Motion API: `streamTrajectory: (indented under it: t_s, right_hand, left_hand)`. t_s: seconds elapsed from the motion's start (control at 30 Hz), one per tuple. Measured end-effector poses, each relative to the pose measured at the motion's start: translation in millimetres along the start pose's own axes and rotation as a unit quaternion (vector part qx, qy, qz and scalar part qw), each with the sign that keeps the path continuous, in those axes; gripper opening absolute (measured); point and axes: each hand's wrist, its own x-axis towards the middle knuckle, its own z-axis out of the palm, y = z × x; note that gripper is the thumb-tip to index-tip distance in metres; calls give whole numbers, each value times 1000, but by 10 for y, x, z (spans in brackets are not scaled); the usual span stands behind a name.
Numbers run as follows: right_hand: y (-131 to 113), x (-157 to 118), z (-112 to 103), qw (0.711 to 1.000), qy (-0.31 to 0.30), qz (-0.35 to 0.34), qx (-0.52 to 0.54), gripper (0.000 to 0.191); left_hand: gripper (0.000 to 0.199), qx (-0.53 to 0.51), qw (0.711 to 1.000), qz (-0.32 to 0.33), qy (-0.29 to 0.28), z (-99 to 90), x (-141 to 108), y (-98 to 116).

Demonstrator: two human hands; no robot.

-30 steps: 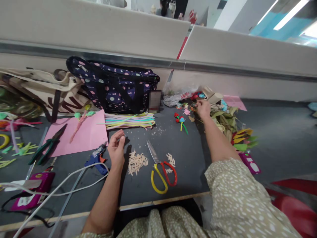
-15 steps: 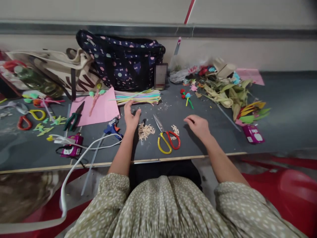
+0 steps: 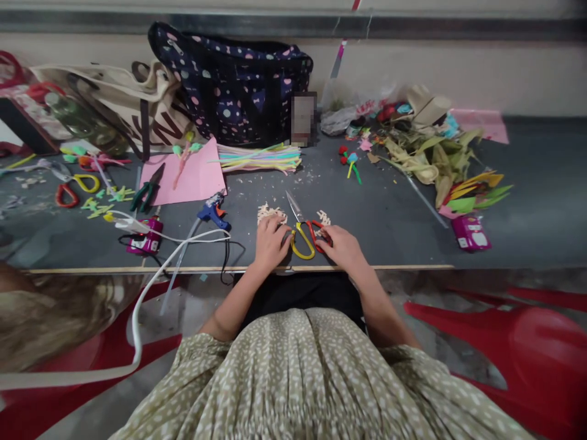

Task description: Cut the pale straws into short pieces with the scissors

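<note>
Your left hand (image 3: 272, 244) and right hand (image 3: 343, 247) (whether gripping cannot be told) flank the scissors (image 3: 299, 221), apparently centred for easy reach.

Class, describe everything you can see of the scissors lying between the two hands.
The scissors lie flat on the dark table, shiny metallic blades looking shut and pointing forward, slightly left. The yellow handle and red handle are looped and plastic-looking. The right hand seems to touch the red handle; the left hand is close beside the yellow one, contact unclear.
</note>
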Motion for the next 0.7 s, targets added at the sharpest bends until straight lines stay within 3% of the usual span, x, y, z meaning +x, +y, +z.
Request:
streamTrajectory:
  t_s: [0.2,0.33,0.43,0.53,0.6,0.7]
  right_hand:
    - [-203,-17,265,997,28,9,-64,43]
    - [-256,23,283,998,22,39,-45,54]
    - [-204,67,237,997,37,67,1,59]
    - [-68,127,181,986,40,100,126,62]
    - [30,163,130,952,27,137,273,64]
    - [97,166,5,860,8,202,468,66]
  left_hand:
    - [29,30,997,-60,43,-15,-244,-62]
    - [48,32,992,-97,69,-33,-254,-199]
    - [66,21,991,-113,62,-9,-184,-327]
    - [73,27,992,-116,39,14,-61,-421]
    - [72,39,994,-106,14,11,40,-451]
    - [66,49,996,-71,-28,-14,176,-455]
